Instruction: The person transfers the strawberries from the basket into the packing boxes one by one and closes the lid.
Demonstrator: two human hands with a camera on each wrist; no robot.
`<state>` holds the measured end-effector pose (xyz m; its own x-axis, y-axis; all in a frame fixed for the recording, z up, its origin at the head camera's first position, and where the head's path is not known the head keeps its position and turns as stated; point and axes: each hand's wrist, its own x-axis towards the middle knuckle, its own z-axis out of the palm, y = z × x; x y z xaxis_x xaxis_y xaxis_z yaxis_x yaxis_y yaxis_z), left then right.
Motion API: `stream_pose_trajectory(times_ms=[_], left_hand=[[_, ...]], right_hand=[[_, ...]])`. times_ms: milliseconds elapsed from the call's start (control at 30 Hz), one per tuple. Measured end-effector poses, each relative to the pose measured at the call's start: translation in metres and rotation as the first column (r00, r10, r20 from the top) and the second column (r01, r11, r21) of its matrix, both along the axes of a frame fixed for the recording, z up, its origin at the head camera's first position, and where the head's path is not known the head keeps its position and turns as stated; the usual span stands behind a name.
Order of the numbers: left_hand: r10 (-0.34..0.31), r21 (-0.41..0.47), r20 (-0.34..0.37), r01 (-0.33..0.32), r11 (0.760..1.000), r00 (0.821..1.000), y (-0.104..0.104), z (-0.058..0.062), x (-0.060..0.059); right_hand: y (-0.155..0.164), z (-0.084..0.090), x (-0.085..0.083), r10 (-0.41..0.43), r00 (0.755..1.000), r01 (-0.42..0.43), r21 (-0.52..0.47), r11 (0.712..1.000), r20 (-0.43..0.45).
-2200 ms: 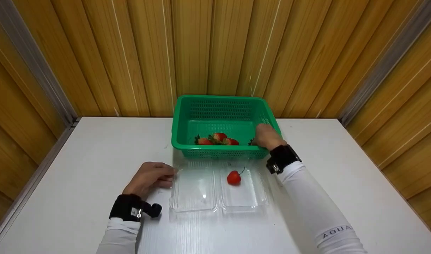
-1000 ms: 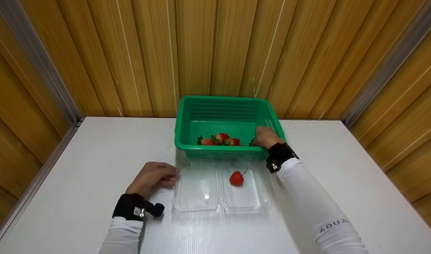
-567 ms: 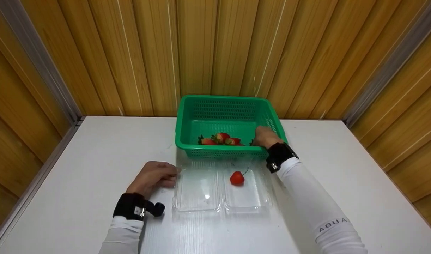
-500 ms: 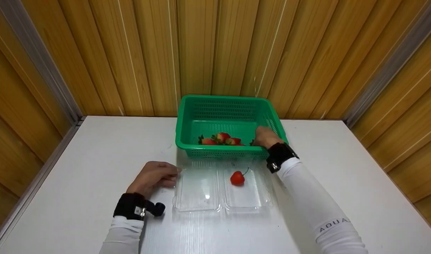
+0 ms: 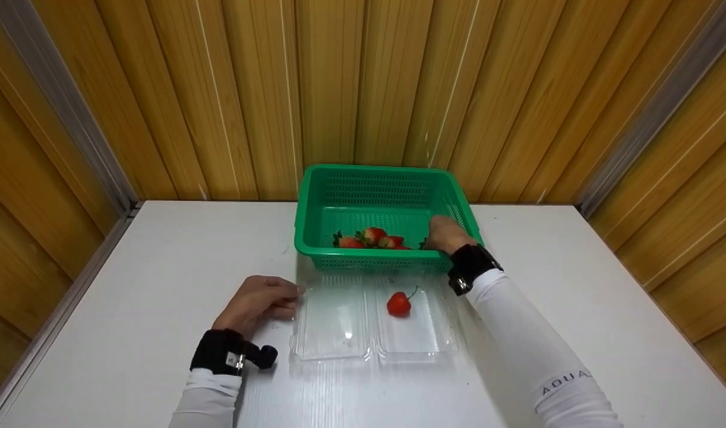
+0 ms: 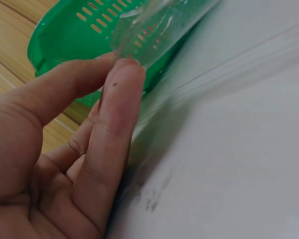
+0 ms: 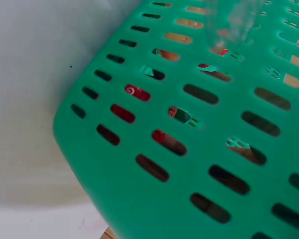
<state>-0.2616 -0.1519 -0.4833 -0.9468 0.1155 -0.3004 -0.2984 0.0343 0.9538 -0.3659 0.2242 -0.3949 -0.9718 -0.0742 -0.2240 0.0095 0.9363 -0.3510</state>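
A clear plastic clamshell container (image 5: 333,321) lies opened flat on the white table. My left hand (image 5: 261,303) pinches its left edge between thumb and finger; the left wrist view shows the pinch at the plastic rim (image 6: 134,30). One red cherry (image 5: 398,304) with a thin stem sits in the right half. My right hand (image 5: 449,233) reaches into the right front corner of the green basket (image 5: 375,252), its fingertips hidden behind the front wall. Dark green leaves (image 5: 423,243) show beside it. In the right wrist view, red fruit (image 7: 137,92) shows through the basket's slots. I cannot tell what it holds.
Several strawberries (image 5: 373,236) lie along the basket's front, left of my right hand. The basket stands just behind the container, near a wood-patterned wall (image 5: 363,83). White table surface (image 5: 179,261) extends to both sides.
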Motion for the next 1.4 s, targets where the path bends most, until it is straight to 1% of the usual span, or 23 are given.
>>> stream_pose_trajectory(times_ms=[133, 267, 500, 667, 900, 1033, 1233, 1400], left_hand=[[-0.001, 0.001, 0.000, 0.001, 1.000, 1.000, 0.000, -0.001, 0.000], [-0.009, 0.001, -0.002, 0.009, 1.000, 1.000, -0.001, -0.001, 0.000], [-0.010, -0.021, -0.005, 0.010, 1.000, 1.000, -0.002, 0.001, 0.000], [-0.019, -0.034, -0.005, 0.019, 0.999, 1.000, -0.002, 0.000, 0.000], [-0.021, 0.023, -0.023, 0.021, 1.000, 1.000, -0.001, 0.000, 0.001], [-0.015, 0.016, -0.025, 0.015, 1.000, 1.000, -0.001, 0.000, 0.000], [-0.025, -0.023, -0.025, 0.024, 0.999, 0.999, -0.002, 0.000, 0.000], [-0.019, -0.023, -0.022, 0.019, 1.000, 1.000, -0.003, 0.000, 0.000]], right_hand=[[-0.001, 0.000, 0.001, 0.005, 1.000, -0.005, 0.006, 1.000, -0.011], [0.000, 0.001, 0.001, 0.014, 1.000, -0.014, -0.008, 1.000, -0.027], [0.003, 0.002, 0.000, 0.050, 0.995, -0.052, -0.023, 0.998, -0.087], [0.006, 0.004, 0.000, 0.059, 0.994, -0.064, -0.048, 0.997, -0.092], [0.007, 0.007, 0.002, 0.056, 0.990, -0.059, -0.024, 0.998, -0.126], [0.008, 0.009, 0.006, 0.042, 0.990, -0.048, -0.046, 0.998, -0.138], [0.010, 0.010, 0.012, 0.034, 0.988, -0.048, -0.093, 0.994, -0.150], [0.011, 0.010, 0.016, 0.020, 0.986, -0.043, -0.137, 0.990, -0.166]])
